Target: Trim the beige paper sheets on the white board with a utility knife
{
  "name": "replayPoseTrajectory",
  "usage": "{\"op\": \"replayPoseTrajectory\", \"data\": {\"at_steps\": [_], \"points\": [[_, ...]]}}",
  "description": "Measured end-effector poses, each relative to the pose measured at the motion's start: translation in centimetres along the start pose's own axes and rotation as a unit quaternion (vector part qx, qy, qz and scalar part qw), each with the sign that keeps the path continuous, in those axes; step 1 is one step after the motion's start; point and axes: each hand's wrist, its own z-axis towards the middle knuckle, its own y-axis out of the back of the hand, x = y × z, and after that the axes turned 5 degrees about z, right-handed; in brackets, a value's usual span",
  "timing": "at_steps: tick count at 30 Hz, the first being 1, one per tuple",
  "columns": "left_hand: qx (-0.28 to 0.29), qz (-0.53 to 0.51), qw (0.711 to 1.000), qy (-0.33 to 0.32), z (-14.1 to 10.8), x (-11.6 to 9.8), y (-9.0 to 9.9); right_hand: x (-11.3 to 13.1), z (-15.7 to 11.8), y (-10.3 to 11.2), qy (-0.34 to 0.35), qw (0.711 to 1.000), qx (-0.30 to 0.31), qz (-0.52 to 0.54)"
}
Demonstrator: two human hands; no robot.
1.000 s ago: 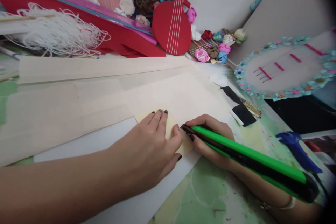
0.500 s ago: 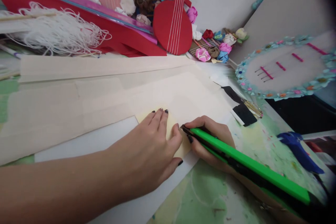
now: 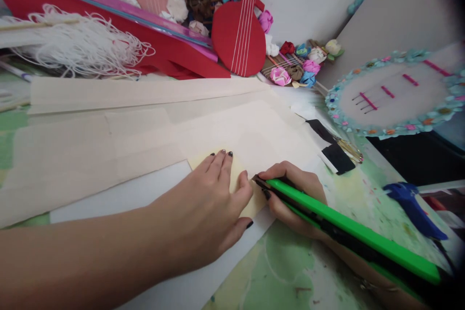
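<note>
The left hand (image 3: 212,198) presses flat, fingers spread, on the yellow template (image 3: 238,181). Just beside it, the right hand (image 3: 294,198) is clamped on the green utility knife (image 3: 348,235), tip at the template edge.

The long green and black plastic utility knife (image 3: 348,237) looks smooth with a slight sheen. Just left of its tip lies a pale yellow matt paper piece (image 3: 250,203), on a smooth white paper sheet (image 3: 119,193). Beyond the knife, cream matt card sheets (image 3: 109,131) look faintly fibrous. Far behind them, the white string bundle (image 3: 83,43) looks loose and stringy, and the red guitar-shaped card cutout (image 3: 238,34) is matt.
</note>
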Motion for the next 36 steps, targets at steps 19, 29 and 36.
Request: {"op": "replayPoseTrajectory", "data": {"at_steps": [19,29,36], "points": [[0.003,-0.011,1.0,0.007,0.0,0.0,0.0,-0.6,-0.7,-0.1,0.005,1.0,-0.017,0.01],[0.003,-0.008,1.0,0.006,-0.2,0.0,-0.1,0.3,-0.5,0.0,0.001,0.999,-0.023,-0.032],[0.0,-0.002,1.0,0.006,0.1,0.1,-0.2,-0.5,-1.3,-0.7,0.005,0.998,-0.051,-0.047]]}}
